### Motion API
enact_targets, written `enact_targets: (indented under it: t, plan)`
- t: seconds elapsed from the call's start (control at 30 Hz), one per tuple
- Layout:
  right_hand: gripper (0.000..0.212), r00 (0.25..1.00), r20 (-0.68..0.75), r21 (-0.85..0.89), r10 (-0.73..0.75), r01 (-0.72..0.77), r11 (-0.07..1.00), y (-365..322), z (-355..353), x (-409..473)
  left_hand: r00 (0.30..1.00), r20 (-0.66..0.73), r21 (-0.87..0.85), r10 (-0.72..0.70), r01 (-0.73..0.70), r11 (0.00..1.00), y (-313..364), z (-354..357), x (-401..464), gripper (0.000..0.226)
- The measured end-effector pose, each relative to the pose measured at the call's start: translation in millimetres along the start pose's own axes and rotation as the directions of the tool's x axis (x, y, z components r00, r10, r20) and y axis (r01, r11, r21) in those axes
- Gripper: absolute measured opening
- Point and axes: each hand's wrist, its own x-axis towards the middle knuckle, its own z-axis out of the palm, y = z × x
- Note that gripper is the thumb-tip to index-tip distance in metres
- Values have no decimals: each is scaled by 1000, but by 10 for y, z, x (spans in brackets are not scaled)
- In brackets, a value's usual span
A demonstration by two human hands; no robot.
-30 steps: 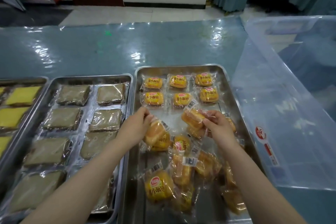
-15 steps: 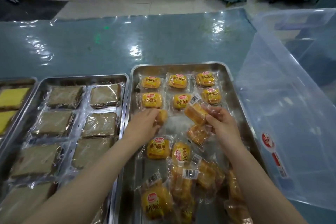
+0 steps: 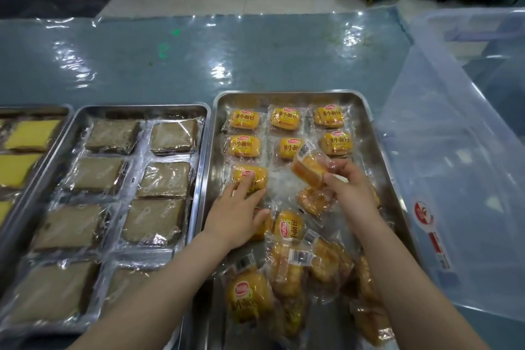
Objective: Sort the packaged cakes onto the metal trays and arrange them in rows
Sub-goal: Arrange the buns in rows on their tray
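Head view: the left hand presses straight fingers on a yellow wrapped bun starting row three of the shiny metal tray. At three o'clock, the right hand pinches a tilted clear-wrapped bun; I would turn it label-up, then set it just beside.

The trays are showing brushed, shiny metal. The cakes are lying in clear, glossy, crinkled plastic wrappers with white paper-like barcode labels. A glossy, wrinkled clear plastic sheet is covering the worktop. The bin at the right edge is looking like smooth, translucent plastic.
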Motion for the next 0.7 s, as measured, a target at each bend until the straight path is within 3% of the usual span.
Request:
enact_targets:
  t: [0.1,0.17,0.23,0.27,0.33,0.37,0.47,0.53,0.57,0.7]
  plan:
    - [23,999,33,-14,-11,11,1000,-34,-15,-36,999,-27,-28,-44,43,999,59,-109,9,54]
    - [25,998,52,-28,-26,28,999,-60,-26,-79,985,-159,-110,-64,47,993,135,-202,1,48]
    - [25,995,67,-44,-73,76,996,-84,-27,-121,960,-261,-307,-102,17,952,255,-338,10,39]
    - [25,992,82,-48,-100,104,993,-97,-19,-139,959,-242,-467,-149,19,884,328,-430,18,37]
    - [28,982,115,-44,-152,158,987,-118,6,-166,971,-51,-817,-233,94,569,480,-609,35,45]
    - [30,977,124,-41,-175,182,983,-124,15,-175,968,63,-905,-243,158,395,537,-667,44,50]
    - [34,971,127,-28,-204,209,978,-127,6,-188,951,249,-964,-183,261,43,606,-726,28,52]
    - [40,973,127,-28,-194,199,980,-112,-16,-193,941,309,-949,-138,296,-109,606,-733,-6,44]
    - [43,974,125,-37,-190,196,980,-99,-22,-197,938,321,-944,-130,305,-130,596,-725,-20,38]
    - [48,981,120,1,-150,151,988,-72,-14,-200,943,292,-956,-158,289,-41,562,-670,-44,25]
